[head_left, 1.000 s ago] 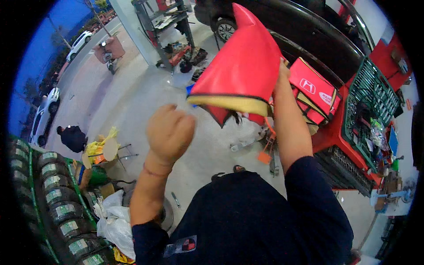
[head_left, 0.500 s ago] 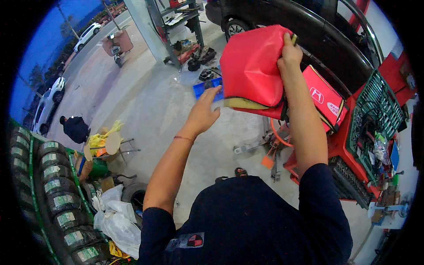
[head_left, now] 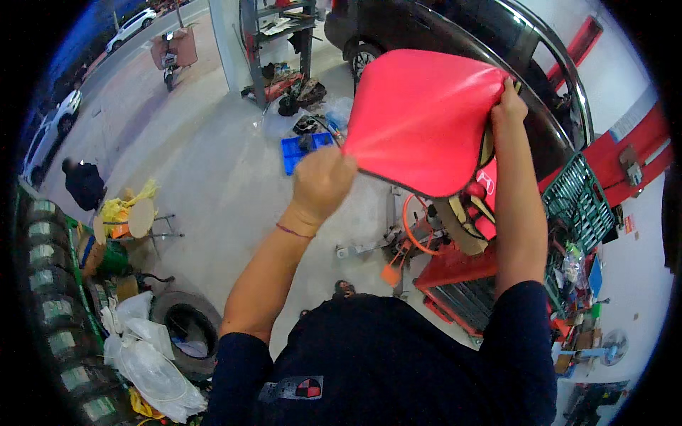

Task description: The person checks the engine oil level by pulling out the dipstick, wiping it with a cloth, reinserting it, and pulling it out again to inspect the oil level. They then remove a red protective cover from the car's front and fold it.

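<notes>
A red vinyl fender cover [head_left: 423, 121] with dark edging hangs stretched between my two hands, in front of the dark car's side. My left hand [head_left: 323, 183] is closed on its left corner. At the upper right corner my right hand [head_left: 509, 110] grips the edge. Below and behind the right side of the cover, a folded red and pale-yellow part [head_left: 474, 209] with a white emblem shows. Whether it is the same piece or a second one, I cannot tell.
A dark car [head_left: 455, 35] stands beyond the cover. To the right are a red tool cabinet [head_left: 455, 273] and a green tool tray [head_left: 581, 199]. A blue parts tray [head_left: 290, 155] lies on the floor. Tyres [head_left: 57, 305] line the left; a person [head_left: 84, 184] is farther off.
My left hand, open and apart from the cover before, now grips its left corner. The cover has spread wider and flatter between the hands. The view has shifted to the right.
</notes>
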The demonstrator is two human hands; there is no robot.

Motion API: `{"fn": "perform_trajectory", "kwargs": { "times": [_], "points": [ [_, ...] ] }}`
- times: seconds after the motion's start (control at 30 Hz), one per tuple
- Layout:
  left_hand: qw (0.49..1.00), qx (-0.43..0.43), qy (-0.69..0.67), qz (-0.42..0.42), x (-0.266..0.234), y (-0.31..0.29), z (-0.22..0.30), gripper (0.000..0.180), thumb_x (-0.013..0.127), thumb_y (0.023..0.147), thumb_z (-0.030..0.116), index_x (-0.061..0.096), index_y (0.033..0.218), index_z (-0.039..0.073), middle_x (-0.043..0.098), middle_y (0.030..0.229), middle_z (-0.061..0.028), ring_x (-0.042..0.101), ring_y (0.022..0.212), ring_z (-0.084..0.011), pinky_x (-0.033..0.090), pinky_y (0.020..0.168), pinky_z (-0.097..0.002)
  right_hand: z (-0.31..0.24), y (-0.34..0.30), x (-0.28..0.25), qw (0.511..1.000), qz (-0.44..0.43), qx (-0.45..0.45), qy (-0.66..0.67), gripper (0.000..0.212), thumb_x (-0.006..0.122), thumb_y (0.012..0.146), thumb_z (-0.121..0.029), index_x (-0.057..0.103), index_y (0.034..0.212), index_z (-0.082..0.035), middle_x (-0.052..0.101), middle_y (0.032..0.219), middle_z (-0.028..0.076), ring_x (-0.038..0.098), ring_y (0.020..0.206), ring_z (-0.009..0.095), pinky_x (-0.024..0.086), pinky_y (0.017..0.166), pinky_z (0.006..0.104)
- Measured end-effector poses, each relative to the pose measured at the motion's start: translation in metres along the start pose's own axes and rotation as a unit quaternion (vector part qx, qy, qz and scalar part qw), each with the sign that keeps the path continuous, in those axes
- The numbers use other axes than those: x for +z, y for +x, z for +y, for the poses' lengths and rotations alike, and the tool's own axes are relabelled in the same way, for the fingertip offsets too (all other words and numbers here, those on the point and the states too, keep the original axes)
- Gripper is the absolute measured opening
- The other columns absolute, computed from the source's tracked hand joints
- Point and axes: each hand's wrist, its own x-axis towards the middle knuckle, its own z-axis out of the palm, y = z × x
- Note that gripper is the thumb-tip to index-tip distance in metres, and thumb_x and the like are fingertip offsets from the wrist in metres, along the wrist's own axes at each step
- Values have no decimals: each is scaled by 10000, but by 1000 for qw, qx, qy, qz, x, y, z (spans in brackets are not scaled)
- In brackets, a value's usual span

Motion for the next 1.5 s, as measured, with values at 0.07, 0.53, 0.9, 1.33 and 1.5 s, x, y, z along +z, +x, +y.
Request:
{"fn": "perform_trajectory", "kwargs": {
  "times": [0.07,0.53,0.9,1.33,1.5],
  "points": [
    [993,64,-83,-54,-6,-14,8,206,676,726,111,560,889,63,519,764,-82,571,683,-287,474,589,-379,-7,-37,11,997,-68,30,24,365,693,890,-105,530,1180,45,604,1139,144,638,970,250,555,864,417],
    [490,-428,-755,-87,38,4,-32,544,680,906,279,490,1340,12,631,1170,-92,585,1076,-161,467,924,-321,-126,-204,-12,883,-399,-90,-229,314,682,896,-210,581,1112,-4,646,1087,52,614,962,168,487,870,311],
    [811,-405,-352,-230,6,-20,2,297,611,886,101,633,1161,-7,664,1059,-67,594,948,-143,472,842,-297,-6,-213,-255,946,-242,145,-161,480,726,857,-234,537,1239,-13,621,1082,41,583,992,145,475,906,299],
    [686,-307,-561,-346,225,130,109,544,660,885,116,432,1358,-26,562,1301,-120,557,1163,-215,439,1004,-366,-97,85,-291,973,-28,-4,-229,507,761,812,-313,591,1111,58,665,967,132,646,874,228,540,779,346],
    [607,-405,-508,-458,376,171,153,552,662,908,196,427,1356,-26,571,1257,-136,592,1088,-203,509,896,-336,-75,219,-377,805,-50,9,-591,632,740,810,-417,571,1167,75,638,1118,242,644,1010,349,531,852,410]
  ]
}}
